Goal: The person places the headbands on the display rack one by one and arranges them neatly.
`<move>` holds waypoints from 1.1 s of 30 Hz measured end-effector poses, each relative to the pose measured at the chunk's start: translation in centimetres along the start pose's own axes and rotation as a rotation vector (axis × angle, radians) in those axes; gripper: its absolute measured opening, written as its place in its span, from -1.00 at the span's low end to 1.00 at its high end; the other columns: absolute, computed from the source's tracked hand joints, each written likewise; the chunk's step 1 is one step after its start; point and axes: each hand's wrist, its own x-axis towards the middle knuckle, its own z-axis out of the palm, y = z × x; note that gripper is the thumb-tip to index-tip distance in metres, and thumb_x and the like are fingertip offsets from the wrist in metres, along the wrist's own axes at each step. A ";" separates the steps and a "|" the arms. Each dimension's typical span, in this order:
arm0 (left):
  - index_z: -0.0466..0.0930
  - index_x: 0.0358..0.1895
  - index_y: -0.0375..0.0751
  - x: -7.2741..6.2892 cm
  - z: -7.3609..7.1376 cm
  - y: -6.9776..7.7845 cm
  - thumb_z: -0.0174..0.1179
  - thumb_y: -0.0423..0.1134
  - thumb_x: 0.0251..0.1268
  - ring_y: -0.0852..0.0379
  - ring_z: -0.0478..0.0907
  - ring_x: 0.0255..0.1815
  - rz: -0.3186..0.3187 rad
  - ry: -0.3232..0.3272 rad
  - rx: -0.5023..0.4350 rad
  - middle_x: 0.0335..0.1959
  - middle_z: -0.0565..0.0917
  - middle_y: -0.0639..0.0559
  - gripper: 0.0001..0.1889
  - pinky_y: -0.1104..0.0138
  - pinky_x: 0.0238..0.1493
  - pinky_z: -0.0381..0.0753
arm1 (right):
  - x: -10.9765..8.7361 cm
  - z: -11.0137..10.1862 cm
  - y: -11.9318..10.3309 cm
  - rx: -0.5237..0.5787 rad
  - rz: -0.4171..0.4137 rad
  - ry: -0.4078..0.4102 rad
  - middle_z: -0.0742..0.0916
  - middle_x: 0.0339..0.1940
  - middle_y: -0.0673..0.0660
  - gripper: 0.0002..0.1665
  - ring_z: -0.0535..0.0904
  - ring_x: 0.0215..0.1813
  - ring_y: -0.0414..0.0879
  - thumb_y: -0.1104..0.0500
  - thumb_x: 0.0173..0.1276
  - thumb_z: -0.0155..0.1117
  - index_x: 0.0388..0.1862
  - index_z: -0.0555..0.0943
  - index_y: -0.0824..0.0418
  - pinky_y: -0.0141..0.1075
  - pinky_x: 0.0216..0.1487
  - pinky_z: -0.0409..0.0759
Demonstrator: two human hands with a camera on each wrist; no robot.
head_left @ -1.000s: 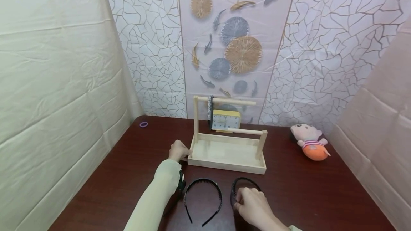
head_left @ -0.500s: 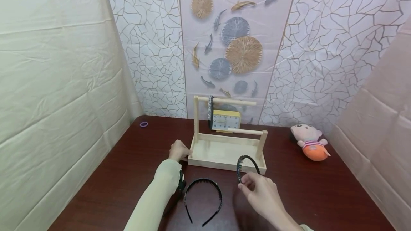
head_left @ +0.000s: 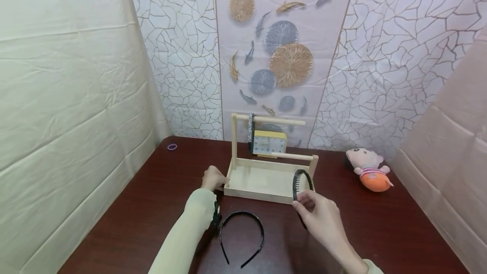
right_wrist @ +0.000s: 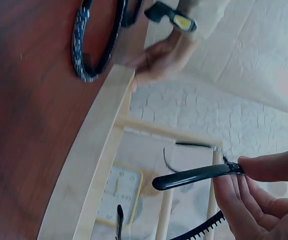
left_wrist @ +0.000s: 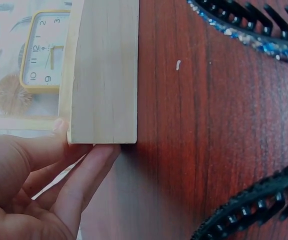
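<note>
My right hand (head_left: 321,219) pinches a black toothed headband (head_left: 295,185) near one end, between thumb and fingers. In the head view this headband stands upright, overlapping the right front of a pale wooden rack (head_left: 258,193). My left hand (head_left: 213,178) grips the left end of the rack's tray; the left wrist view has the thumb at the corner and fingers (left_wrist: 91,177) against the outer side. A second headband (head_left: 262,234), black with glitter, lies on the table in front of the rack. Another, silver-sparkled headband (head_left: 250,132) hangs on the rack's upper bar (head_left: 281,120).
A yellow-framed clock (head_left: 270,143) stands behind the rack, near the patterned back wall. To the right sits a plush toy (head_left: 374,179) with an orange bottom. A purple ring (head_left: 172,147) lies at the table's far left corner. Cloth hangs on both sides.
My right hand has lifted the headband from the table and carried it forward and rightward to the rack's front. My left hand keeps its grip on the tray.
</note>
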 end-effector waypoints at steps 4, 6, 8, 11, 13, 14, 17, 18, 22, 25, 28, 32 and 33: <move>0.71 -0.46 -0.36 0.0 0.0 0.1 0.39 -0.31 0.18 0.00 0.69 -0.60 0.000 -0.007 -0.025 -0.40 0.70 -0.21 -0.84 0.11 -0.33 0.69 | 1.0 -0.7 0.7 -0.012 0.000 0.059 0.75 -0.48 -0.06 -0.91 0.63 -0.45 -0.29 0.18 0.21 0.46 -0.34 0.70 0.12 -0.40 -0.38 0.48; 0.71 -0.45 -0.37 0.0 -0.1 0.1 0.38 -0.33 0.18 -0.02 0.70 -0.58 0.003 -0.011 -0.040 -0.38 0.70 -0.22 -0.84 0.09 -0.30 0.70 | 1.6 -0.9 1.0 -0.015 -0.010 0.106 0.76 -0.47 -0.03 -0.92 0.64 -0.46 -0.26 0.18 0.21 0.46 -0.34 0.71 0.14 -0.37 -0.38 0.47; 0.71 -0.46 -0.37 0.0 -0.1 0.1 0.38 -0.33 0.19 -0.02 0.70 -0.58 0.006 -0.010 -0.043 -0.38 0.70 -0.22 -0.84 0.09 -0.31 0.70 | 2.2 -1.1 1.3 -0.020 -0.021 0.154 0.77 -0.47 -0.02 -0.92 0.65 -0.45 -0.22 0.19 0.22 0.45 -0.34 0.71 0.14 -0.33 -0.35 0.46; 0.69 -0.52 -0.33 0.0 0.0 0.0 0.39 -0.31 0.17 0.01 0.69 -0.58 0.002 -0.003 -0.036 -0.42 0.70 -0.19 -0.81 0.15 -0.40 0.67 | 3.0 -1.3 1.7 -0.022 -0.029 0.214 0.77 -0.48 0.01 -0.94 0.67 -0.44 -0.18 0.20 0.22 0.45 -0.35 0.72 0.15 -0.28 -0.33 0.45; 0.66 -0.57 -0.31 0.1 0.0 -0.1 0.40 -0.30 0.17 0.03 0.67 -0.59 -0.004 0.001 -0.025 -0.46 0.70 -0.17 -0.78 0.21 -0.46 0.62 | 3.5 -1.4 1.9 -0.022 -0.026 0.236 0.78 -0.48 0.04 -0.94 0.67 -0.44 -0.16 0.21 0.21 0.45 -0.35 0.72 0.16 -0.29 -0.33 0.44; 0.65 -0.59 -0.30 0.0 0.0 -0.1 0.41 -0.30 0.16 0.04 0.66 -0.59 -0.004 0.003 -0.020 -0.48 0.70 -0.17 -0.77 0.22 -0.48 0.60 | 3.7 -1.4 2.0 -0.021 -0.023 0.241 0.78 -0.48 0.05 -0.94 0.67 -0.44 -0.15 0.21 0.21 0.45 -0.35 0.72 0.17 -0.30 -0.34 0.44; 0.64 -0.59 -0.32 0.0 0.0 -0.1 0.41 -0.31 0.16 0.04 0.66 -0.61 -0.011 0.002 -0.024 -0.48 0.70 -0.18 -0.77 0.23 -0.48 0.61 | 4.3 -1.4 2.2 -0.022 -0.010 0.254 0.78 -0.49 0.07 -0.93 0.67 -0.42 -0.12 0.20 0.22 0.45 -0.35 0.72 0.17 -0.32 -0.36 0.44; 0.65 -0.57 -0.33 0.0 0.0 -0.1 0.40 -0.32 0.16 0.03 0.67 -0.60 -0.008 -0.003 -0.032 -0.46 0.70 -0.18 -0.78 0.21 -0.46 0.64 | 4.6 -1.4 2.2 -0.022 -0.008 0.257 0.78 -0.49 0.08 -0.93 0.67 -0.41 -0.10 0.19 0.23 0.45 -0.34 0.72 0.17 -0.31 -0.35 0.44; 0.69 -0.49 -0.41 0.0 -0.1 0.1 0.39 -0.37 0.16 -0.01 0.68 -0.61 0.000 -0.012 -0.056 -0.41 0.70 -0.23 -0.84 0.13 -0.39 0.71 | 5.6 -1.2 2.2 -0.011 -0.020 0.291 0.79 -0.48 0.13 -0.91 0.71 -0.38 0.00 0.18 0.25 0.43 -0.33 0.72 0.19 -0.18 -0.29 0.47; 0.69 -0.47 -0.43 0.0 -0.2 0.3 0.39 -0.39 0.15 -0.02 0.68 -0.60 0.001 -0.008 -0.058 -0.40 0.69 -0.24 -0.85 0.12 -0.39 0.71 | 6.7 -1.1 2.3 0.007 -0.027 0.322 0.79 -0.46 0.16 -0.90 0.73 -0.35 0.06 0.19 0.25 0.42 -0.32 0.73 0.21 -0.10 -0.24 0.47; 0.69 -0.48 -0.42 0.1 -0.2 0.3 0.39 -0.39 0.15 -0.03 0.68 -0.60 -0.006 -0.007 -0.055 -0.38 0.69 -0.24 -0.85 0.12 -0.39 0.71 | 7.8 -1.0 2.5 0.017 -0.013 0.345 0.79 -0.44 0.19 -0.88 0.73 -0.33 0.09 0.17 0.26 0.41 -0.30 0.73 0.22 -0.06 -0.21 0.47; 0.68 -0.49 -0.40 0.2 0.0 0.2 0.39 -0.37 0.16 -0.04 0.69 -0.58 -0.011 -0.013 -0.044 -0.36 0.70 -0.24 -0.84 0.11 -0.38 0.71 | 8.9 -1.0 3.2 0.016 0.013 0.360 0.79 -0.41 0.24 -0.81 0.73 -0.29 0.13 0.15 0.29 0.39 -0.25 0.73 0.27 0.00 -0.18 0.48; 0.68 -0.50 -0.39 0.2 0.1 0.1 0.39 -0.36 0.16 -0.04 0.69 -0.58 -0.012 -0.013 -0.040 -0.37 0.70 -0.24 -0.84 0.11 -0.37 0.71 | 9.1 -1.1 3.4 0.012 0.017 0.360 0.79 -0.40 0.25 -0.80 0.73 -0.28 0.15 0.14 0.30 0.38 -0.23 0.73 0.28 0.01 -0.17 0.48</move>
